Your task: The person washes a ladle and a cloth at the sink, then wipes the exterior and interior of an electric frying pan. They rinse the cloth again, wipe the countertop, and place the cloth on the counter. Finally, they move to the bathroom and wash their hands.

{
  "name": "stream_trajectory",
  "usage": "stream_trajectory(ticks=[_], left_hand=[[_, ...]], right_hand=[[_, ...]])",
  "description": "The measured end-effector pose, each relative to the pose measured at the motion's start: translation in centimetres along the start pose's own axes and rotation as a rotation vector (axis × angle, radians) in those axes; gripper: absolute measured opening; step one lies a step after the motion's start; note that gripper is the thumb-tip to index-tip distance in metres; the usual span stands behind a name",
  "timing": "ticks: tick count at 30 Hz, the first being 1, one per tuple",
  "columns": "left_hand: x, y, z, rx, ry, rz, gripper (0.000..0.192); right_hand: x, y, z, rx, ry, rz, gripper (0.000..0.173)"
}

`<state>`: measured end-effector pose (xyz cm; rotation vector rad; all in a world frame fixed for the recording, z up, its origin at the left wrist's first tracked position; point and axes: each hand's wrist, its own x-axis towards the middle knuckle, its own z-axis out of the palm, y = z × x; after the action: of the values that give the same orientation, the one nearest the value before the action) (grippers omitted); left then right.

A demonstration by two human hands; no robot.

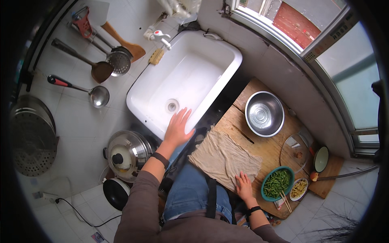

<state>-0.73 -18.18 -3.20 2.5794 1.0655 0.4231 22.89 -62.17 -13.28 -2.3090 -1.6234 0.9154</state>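
Note:
My left hand [178, 127] is spread over the near corner of a white ceramic sink [194, 70], close to its rim, and holds nothing. My right hand [244, 184] rests flat with fingers apart on the edge of a crumpled beige cloth [226, 155], which lies on a wooden table [267, 148]. Beyond the cloth is a stainless steel bowl [264, 114] with nothing seen in it. To the right of my right hand stand a green basin [263, 179] of cut green beans [276, 183], a pair of chopsticks [286, 201] and a small bowl of pale yellow strips [298, 189].
A lidded steel pot [130, 152] and a black pan [116, 193] are at left. A ladle [99, 96], a spatula [102, 71] and skimmers hang on the tiled wall. A glass lid [293, 152] lies at the table's right side. A tap [161, 36] overhangs the sink.

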Motion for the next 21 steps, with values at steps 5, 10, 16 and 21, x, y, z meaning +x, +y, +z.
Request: stream_trajectory(ticks=[5,10,16,21], left_hand=[[-0.4,-0.1,0.0,-0.053,0.043,-0.006,0.079],[-0.8,-0.3,0.2,-0.114,0.037,-0.063,0.076],[-0.7,0.1,0.2,-0.104,0.028,-0.058,0.078],[-0.2,0.2,0.2,-0.120,0.022,-0.063,0.073]], right_hand=[[-0.1,0.0,0.7,-0.032,0.015,0.002,0.065],[-0.2,0.4,0.5,0.025,0.032,-0.034,0.065],[-0.2,0.6,-0.2,-0.003,-0.014,-0.050,0.064],[-0.1,0.3,-0.5,-0.017,-0.039,-0.044,0.067]])
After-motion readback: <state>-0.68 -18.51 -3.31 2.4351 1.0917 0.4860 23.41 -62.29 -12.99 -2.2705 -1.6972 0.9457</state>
